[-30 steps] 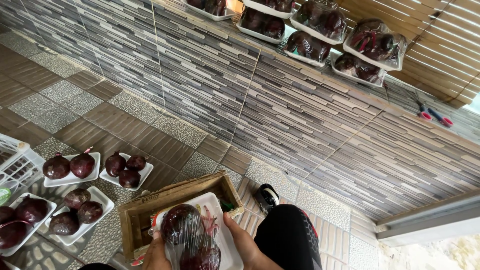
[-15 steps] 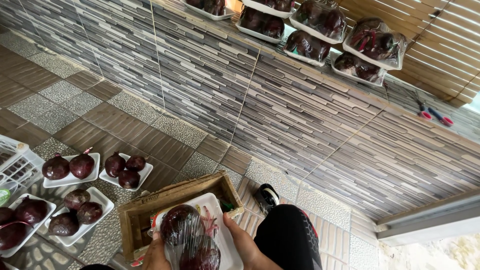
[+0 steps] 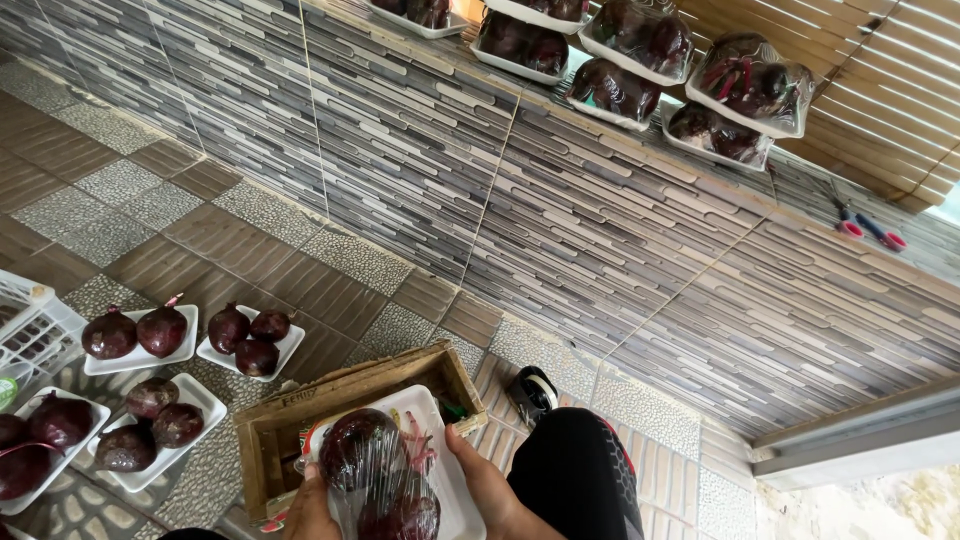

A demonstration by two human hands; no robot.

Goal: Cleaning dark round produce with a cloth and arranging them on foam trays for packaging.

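Note:
Both of my hands hold a white foam tray (image 3: 440,475) of dark red beetroots (image 3: 362,450) covered in clear plastic film, low in the head view. My left hand (image 3: 310,510) grips the tray's left side, and my right hand (image 3: 487,487) grips its right edge. The tray sits over an open wooden box (image 3: 300,410) on the tiled floor.
Several unwrapped white trays of beetroots (image 3: 240,335) lie on the floor at the left, beside a white plastic basket (image 3: 30,330). Wrapped trays (image 3: 745,85) line the ledge at the top. Red-handled scissors (image 3: 865,225) lie at the right. My black-trousered leg (image 3: 575,475) and shoe (image 3: 530,392) are by the box.

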